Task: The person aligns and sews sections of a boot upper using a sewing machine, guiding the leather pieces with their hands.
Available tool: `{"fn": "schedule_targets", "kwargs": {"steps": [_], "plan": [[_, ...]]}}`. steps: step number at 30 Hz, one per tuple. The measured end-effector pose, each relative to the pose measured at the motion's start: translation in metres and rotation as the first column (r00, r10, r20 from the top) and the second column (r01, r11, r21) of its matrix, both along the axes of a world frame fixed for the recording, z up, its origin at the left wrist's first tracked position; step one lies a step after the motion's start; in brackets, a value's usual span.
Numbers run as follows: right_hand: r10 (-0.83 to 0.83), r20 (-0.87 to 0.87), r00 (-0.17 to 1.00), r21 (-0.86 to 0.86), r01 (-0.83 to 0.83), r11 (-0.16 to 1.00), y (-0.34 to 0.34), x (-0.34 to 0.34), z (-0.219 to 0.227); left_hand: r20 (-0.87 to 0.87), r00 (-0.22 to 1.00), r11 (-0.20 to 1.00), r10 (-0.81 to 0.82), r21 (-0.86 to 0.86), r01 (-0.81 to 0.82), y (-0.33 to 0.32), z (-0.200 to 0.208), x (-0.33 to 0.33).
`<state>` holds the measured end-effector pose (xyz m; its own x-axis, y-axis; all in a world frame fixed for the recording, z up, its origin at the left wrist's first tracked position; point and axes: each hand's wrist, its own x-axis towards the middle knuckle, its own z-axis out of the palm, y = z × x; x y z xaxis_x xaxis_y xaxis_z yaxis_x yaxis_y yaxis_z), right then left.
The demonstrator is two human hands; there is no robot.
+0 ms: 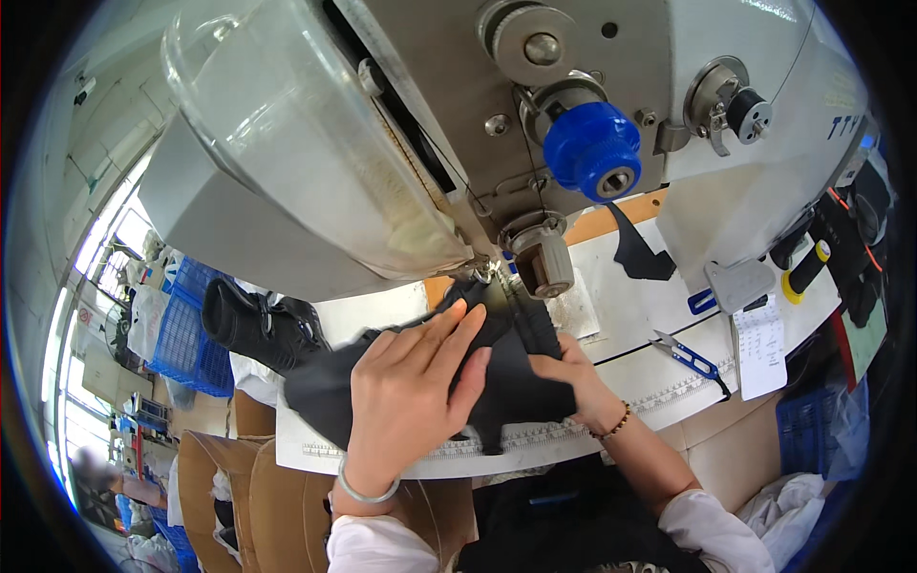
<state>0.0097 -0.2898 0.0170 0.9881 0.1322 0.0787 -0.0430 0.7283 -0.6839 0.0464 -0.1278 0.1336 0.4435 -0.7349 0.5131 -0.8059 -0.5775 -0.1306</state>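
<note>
Black sheet material (pixel 521 387), perhaps leather or fabric, lies on the white table under the needle area (pixel 485 270) of a sewing machine (pixel 287 181). My left hand (pixel 411 377) rests flat on it, fingers stretched toward the needle and thumb apart. On the right, my right hand (pixel 583 382) grips the material's edge, thumb on top; its other fingers are partly hidden. A ribbed or gathered strip (pixel 537 325) runs along the piece near the needle. Just right of the needle hangs a metal cylinder (pixel 544 263); a blue knob (pixel 592 151) sits above.
Blue-handled thread snips (pixel 690 355), a written paper slip (pixel 761 349) and a yellow-and-black handle (pixel 805 272) lie right. A cut black piece (pixel 640 253) lies behind. At left are a black boot (pixel 260 325), blue crate (pixel 196 325) and cardboard box (pixel 258 487). A ruler strip (pixel 544 437) edges the table.
</note>
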Motion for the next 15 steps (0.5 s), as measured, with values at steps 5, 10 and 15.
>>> {"fn": "schedule_targets", "kwargs": {"steps": [5,10,15], "plan": [[0.009,-0.033,0.999,-0.124,-0.013,0.992,-0.015,0.002,0.016,-0.006,0.993,0.988,0.115,-0.102,-0.115,0.004,-0.027,0.007],[-0.175,-0.080,0.981,-0.029,0.174,0.984,-0.002,-0.004,-0.001,0.107,0.991,0.981,0.077,-0.183,-0.056,0.004,-0.040,0.009],[0.187,-0.267,0.945,0.424,-0.059,0.904,-0.017,0.002,0.004,-0.053,0.996,0.967,0.065,-0.243,-0.076,0.013,-0.028,-0.002]]}}
